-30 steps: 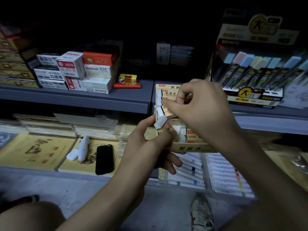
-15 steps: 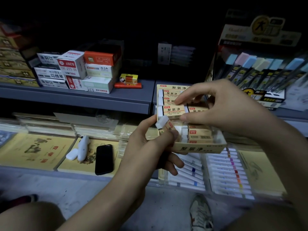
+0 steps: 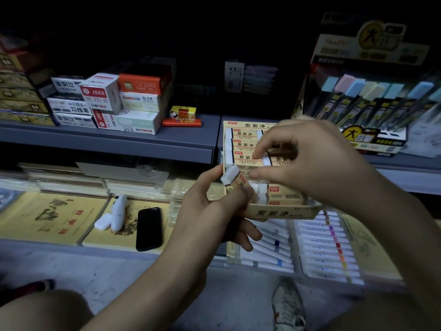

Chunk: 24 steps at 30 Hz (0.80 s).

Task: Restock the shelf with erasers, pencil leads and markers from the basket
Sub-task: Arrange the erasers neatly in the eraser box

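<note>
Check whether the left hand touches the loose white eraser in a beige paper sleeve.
Touching. The head view shows the left hand pinching the loose white eraser in a beige paper sleeve between thumb and forefinger, with no gap.

I am in a stationery shop. Grey metal shelves (image 3: 143, 142) carry goods in their selling packs. On the far left are stacked small cartons (image 3: 102, 99) with brand labels, and on the far right a printed display stand of pencil leads (image 3: 372, 111). Lower and nearer lie copybooks (image 3: 47, 216) at left and marker sets (image 3: 327, 249) at right. A box of erasers (image 3: 281, 212) holds many identical pieces.
</note>
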{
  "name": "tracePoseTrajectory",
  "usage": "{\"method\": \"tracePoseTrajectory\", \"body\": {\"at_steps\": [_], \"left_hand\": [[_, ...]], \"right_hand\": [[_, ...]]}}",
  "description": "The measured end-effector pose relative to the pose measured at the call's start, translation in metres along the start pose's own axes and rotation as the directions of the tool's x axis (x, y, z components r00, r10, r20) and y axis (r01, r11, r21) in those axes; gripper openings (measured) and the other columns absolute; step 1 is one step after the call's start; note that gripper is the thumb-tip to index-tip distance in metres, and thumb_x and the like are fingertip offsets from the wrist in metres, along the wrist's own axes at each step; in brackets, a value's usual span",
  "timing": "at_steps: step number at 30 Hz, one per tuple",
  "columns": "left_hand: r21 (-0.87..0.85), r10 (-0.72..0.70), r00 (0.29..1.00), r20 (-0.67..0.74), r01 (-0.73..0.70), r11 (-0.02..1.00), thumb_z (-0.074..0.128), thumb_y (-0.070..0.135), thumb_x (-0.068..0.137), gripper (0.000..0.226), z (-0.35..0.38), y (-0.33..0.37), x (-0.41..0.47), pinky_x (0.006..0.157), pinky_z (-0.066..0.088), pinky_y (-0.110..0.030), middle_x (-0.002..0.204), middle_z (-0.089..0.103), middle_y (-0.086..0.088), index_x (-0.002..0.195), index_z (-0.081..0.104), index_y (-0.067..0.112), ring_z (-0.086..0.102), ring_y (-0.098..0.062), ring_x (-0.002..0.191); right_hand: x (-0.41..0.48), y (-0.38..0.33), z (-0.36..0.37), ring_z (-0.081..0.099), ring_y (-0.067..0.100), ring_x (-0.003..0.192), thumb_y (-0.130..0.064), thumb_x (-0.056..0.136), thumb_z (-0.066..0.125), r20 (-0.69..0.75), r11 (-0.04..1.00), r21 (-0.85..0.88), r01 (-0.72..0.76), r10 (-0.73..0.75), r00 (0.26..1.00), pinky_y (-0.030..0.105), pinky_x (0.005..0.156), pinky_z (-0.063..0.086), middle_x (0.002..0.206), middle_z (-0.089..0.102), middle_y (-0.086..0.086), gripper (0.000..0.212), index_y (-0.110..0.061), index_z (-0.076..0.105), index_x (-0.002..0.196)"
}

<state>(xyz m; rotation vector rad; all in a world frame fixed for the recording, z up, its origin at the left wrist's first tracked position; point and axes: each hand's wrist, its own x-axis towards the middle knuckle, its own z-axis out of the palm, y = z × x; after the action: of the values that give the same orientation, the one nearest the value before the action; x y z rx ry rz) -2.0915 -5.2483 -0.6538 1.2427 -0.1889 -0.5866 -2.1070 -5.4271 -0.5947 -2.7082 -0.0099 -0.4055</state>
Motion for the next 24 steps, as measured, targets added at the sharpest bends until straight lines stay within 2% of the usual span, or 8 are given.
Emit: {"method": "tracePoseTrajectory", "body": {"at_steps": [5, 9, 11, 13, 16, 18, 20, 24], "left_hand": [[-0.001, 0.001, 1.000, -0.010, -0.001, 1.000, 0.065, 0.009, 0.095, 0.038, 0.001, 0.001, 0.000, 0.047, 0.051, -0.030, 0.083, 0.075, -0.022, 0.132, 0.060, 0.019, 0.061, -0.031, 0.054], [0.003, -0.013, 1.000, -0.004, 0.013, 1.000, 0.066, 0.012, 0.096, 0.036, 0.000, 0.001, 0.000, 0.047, 0.051, -0.030, 0.086, 0.076, -0.022, 0.131, 0.060, 0.020, 0.061, -0.030, 0.053], [0.007, -0.019, 1.000, -0.005, 0.019, 1.000, 0.068, 0.015, 0.096, 0.036, 0.000, 0.001, 0.000, 0.047, 0.051, -0.030, 0.092, 0.076, -0.022, 0.131, 0.060, 0.021, 0.062, -0.030, 0.054], [0.007, -0.025, 1.000, -0.011, 0.025, 1.000, 0.069, 0.017, 0.096, 0.038, 0.000, 0.001, 0.000, 0.047, 0.051, -0.030, 0.094, 0.077, -0.022, 0.132, 0.060, 0.023, 0.063, -0.030, 0.053], [0.009, -0.026, 1.000, -0.017, 0.026, 1.000, 0.070, 0.019, 0.095, 0.042, -0.001, 0.001, 0.000, 0.048, 0.051, -0.029, 0.092, 0.076, -0.022, 0.135, 0.059, 0.023, 0.063, -0.031, 0.054], [0.007, -0.025, 1.000, -0.018, 0.025, 1.000, 0.070, 0.018, 0.095, 0.044, -0.001, 0.000, 0.001, 0.048, 0.052, -0.029, 0.089, 0.075, -0.022, 0.137, 0.058, 0.021, 0.064, -0.031, 0.055], [0.006, -0.030, 0.999, -0.025, 0.030, 1.000, 0.070, 0.018, 0.095, 0.045, -0.001, 0.000, 0.002, 0.048, 0.052, -0.030, 0.086, 0.073, -0.021, 0.138, 0.057, 0.020, 0.064, -0.031, 0.055], [0.013, -0.032, 0.999, -0.015, 0.032, 0.999, 0.069, 0.017, 0.096, 0.043, -0.001, -0.002, 0.002, 0.049, 0.052, -0.030, 0.085, 0.074, -0.021, 0.137, 0.057, 0.020, 0.063, -0.032, 0.055]], "right_hand": [[0.005, 0.003, 0.006, 0.051, 0.006, 0.090, -0.048, 0.073, 0.086, -0.025, 0.999, -0.033, 0.016, -0.017, 1.000, 0.032, 0.077, 0.044, 0.090, 0.062, -0.016, 0.024, -0.035, 0.072, 0.089], [0.002, -0.004, -0.005, 0.059, 0.007, 0.084, -0.038, 0.087, 0.076, -0.022, 0.984, 0.179, 0.017, -0.013, 1.000, 0.027, 0.073, 0.049, 0.093, 0.063, -0.014, 0.002, -0.038, 0.074, 0.086], [-0.001, -0.003, -0.016, 0.061, 0.008, 0.080, -0.037, 0.090, 0.070, 0.062, 0.987, 0.160, -0.003, -0.007, 0.998, 0.032, 0.073, 0.053, 0.090, 0.065, -0.015, 0.007, -0.041, 0.075, 0.087], [-0.006, -0.003, -0.028, 0.064, 0.008, 0.075, -0.046, 0.085, 0.066, 0.214, 0.990, 0.130, -0.053, 0.024, 0.976, 0.035, 0.070, 0.055, 0.086, 0.068, -0.016, 0.012, -0.045, 0.076, 0.090], [-0.013, -0.005, -0.041, 0.065, 0.001, 0.067, -0.060, 0.073, 0.068, 0.370, 0.984, 0.137, -0.118, 0.059, 0.927, 0.020, 0.062, 0.049, 0.081, 0.070, -0.024, 0.028, -0.046, 0.075, 0.095], [-0.015, -0.008, -0.044, 0.058, -0.004, 0.054, -0.057, 0.073, 0.072, 0.420, 0.983, 0.113, -0.148, 0.088, 0.903, 0.012, 0.052, 0.041, 0.064, 0.062, -0.034, 0.028, -0.044, 0.074, 0.098], [-0.016, -0.009, -0.043, 0.054, -0.007, 0.050, -0.047, 0.078, 0.077, 0.432, 0.986, 0.086, -0.140, 0.090, 0.897, 0.007, 0.050, 0.038, 0.051, 0.054, -0.036, 0.024, -0.041, 0.073, 0.100], [-0.017, -0.008, -0.040, 0.055, -0.013, 0.056, -0.043, 0.080, 0.078, 0.418, 0.994, 0.036, -0.106, 0.081, 0.905, 0.004, 0.053, 0.038, 0.054, 0.054, -0.038, 0.019, -0.040, 0.074, 0.098]]}}
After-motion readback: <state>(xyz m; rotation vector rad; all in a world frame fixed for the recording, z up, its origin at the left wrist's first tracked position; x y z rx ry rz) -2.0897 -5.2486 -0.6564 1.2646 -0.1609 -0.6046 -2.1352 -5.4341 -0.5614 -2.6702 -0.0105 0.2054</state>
